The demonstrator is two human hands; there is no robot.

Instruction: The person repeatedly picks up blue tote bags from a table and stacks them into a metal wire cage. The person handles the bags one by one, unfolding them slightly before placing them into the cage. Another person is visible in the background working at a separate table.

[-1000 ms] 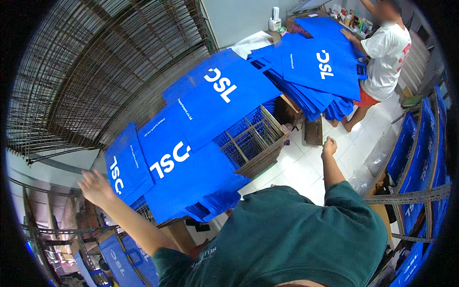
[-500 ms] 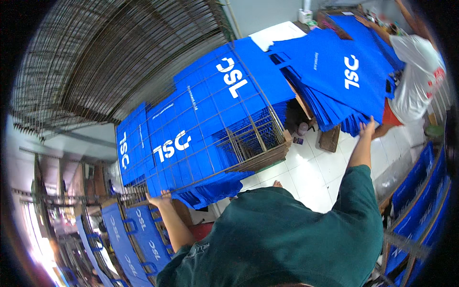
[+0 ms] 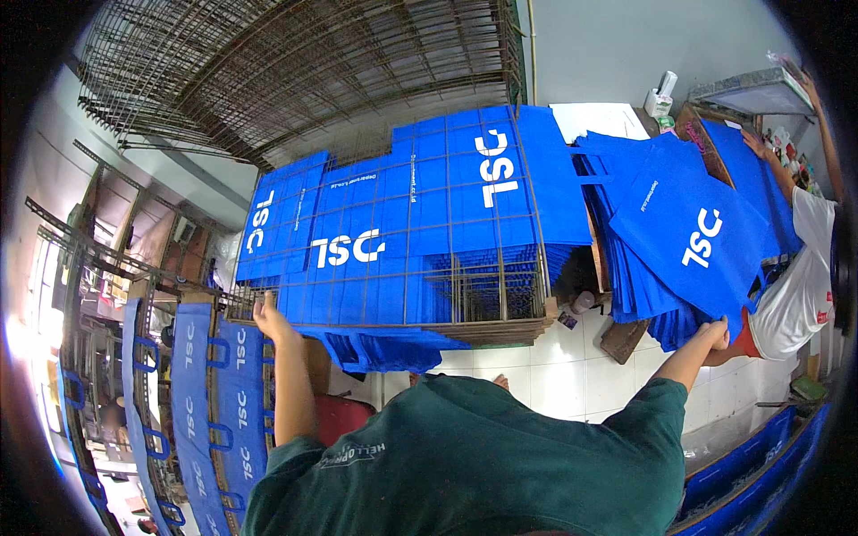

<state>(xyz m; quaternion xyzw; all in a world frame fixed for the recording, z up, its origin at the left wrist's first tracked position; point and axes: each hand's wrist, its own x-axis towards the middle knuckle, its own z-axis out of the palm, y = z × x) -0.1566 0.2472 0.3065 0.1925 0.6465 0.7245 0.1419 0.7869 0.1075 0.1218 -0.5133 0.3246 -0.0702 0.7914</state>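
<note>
My right hand (image 3: pixel 715 334) is closed on the near corner of a blue fabric bag (image 3: pixel 693 228) with a white print, the top one of a loose fanned stack at the right. Beside the near left corner of a wire drying rack (image 3: pixel 407 268) is my left hand (image 3: pixel 268 314), fingers stretched upward; whether it touches the frame is hard to see. Flat blue bags (image 3: pixel 349 210) lie overlapping under the rack's top wire grid. More blue fabric (image 3: pixel 384 350) hangs out below its near edge.
A co-worker in a white shirt (image 3: pixel 795 281) stands at the right, one hand (image 3: pixel 760 146) over more blue bags. Raised wire grids (image 3: pixel 295 71) lean above the rack. Printed bags hang on frames at the left (image 3: pixel 192 402) and lower right (image 3: pixel 742 464). A wooden block (image 3: pixel 623 339) is on the tiled floor.
The whole view has turned, so the rack looks more level and the stack lower. My right hand stays at the stack's near corner; my left remains by the rack's corner, fingers now pointing up.
</note>
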